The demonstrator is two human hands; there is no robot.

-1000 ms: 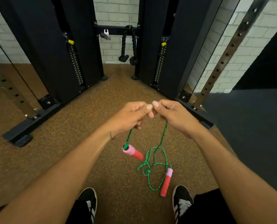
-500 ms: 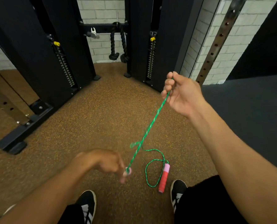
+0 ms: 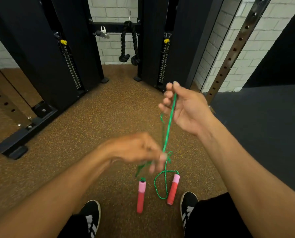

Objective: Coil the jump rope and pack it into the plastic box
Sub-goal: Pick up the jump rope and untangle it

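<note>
A green jump rope (image 3: pixel 168 127) runs taut from my right hand (image 3: pixel 183 109), raised at centre right and pinching its upper end, down to my left hand (image 3: pixel 140 150), which is blurred with motion and closed around the cord lower down. Below my left hand the rope's two red-and-pink handles hang or rest near the floor: one handle (image 3: pixel 141 194) on the left, the other handle (image 3: pixel 173 188) on the right with a small loop of cord (image 3: pixel 158 186) beside it. No plastic box is in view.
Brown speckled rubber floor (image 3: pixel 91 126) lies underfoot, with my two black shoes (image 3: pixel 91 215) at the bottom. Black cable-machine columns (image 3: pixel 45 57) and their base feet stand ahead and to the left. A perforated steel upright (image 3: pixel 232 50) and a dark mat (image 3: pixel 263 126) are on the right.
My left hand rose from low by the floor up along the cord toward the right hand. The left handle now hangs free below it. My right hand dropped slightly.
</note>
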